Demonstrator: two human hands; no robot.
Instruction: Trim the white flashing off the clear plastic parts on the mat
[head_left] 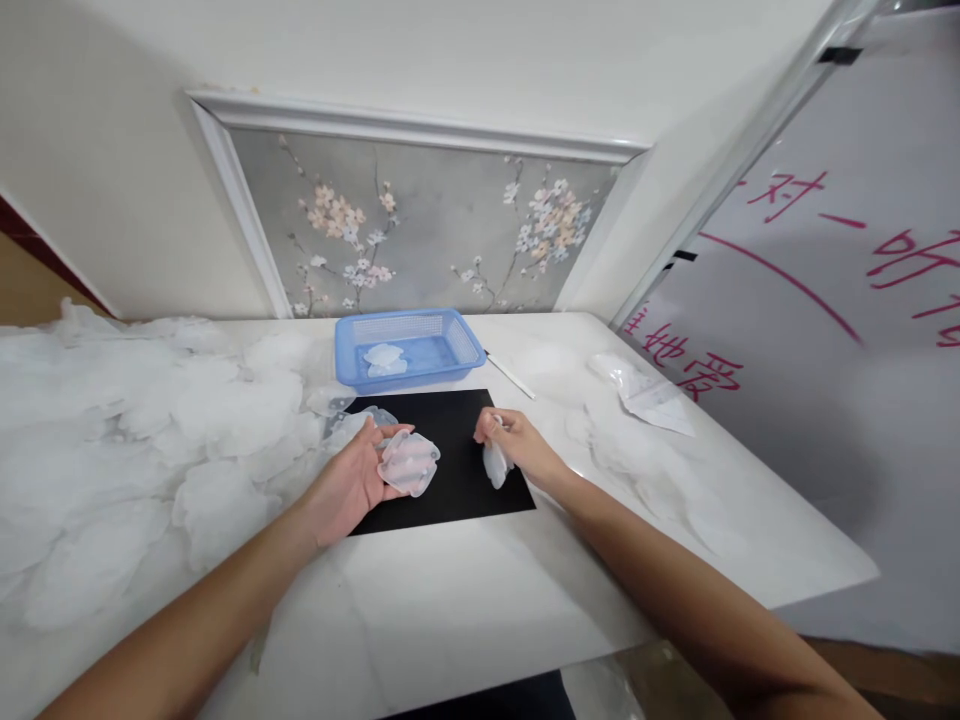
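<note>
My left hand (360,478) is turned palm up, with a thin translucent white sheet with a scalloped edge (410,464) resting across its fingers. Pinched in my right hand (517,445) is a similar translucent white piece (496,467), which hangs down edge-on from the fingertips. Both hands are above a black mat (450,420) on the table. More translucent pieces (364,422) lie at the mat's left edge, partly hidden behind my left hand.
A big heap of similar translucent pieces (225,400) covers the table's left side. Behind the mat stands a blue plastic basket (352,375) with a few pieces inside. A white pen (514,376) and a clear plastic bag (645,395) lie to the right. A whiteboard (825,400) borders the right side.
</note>
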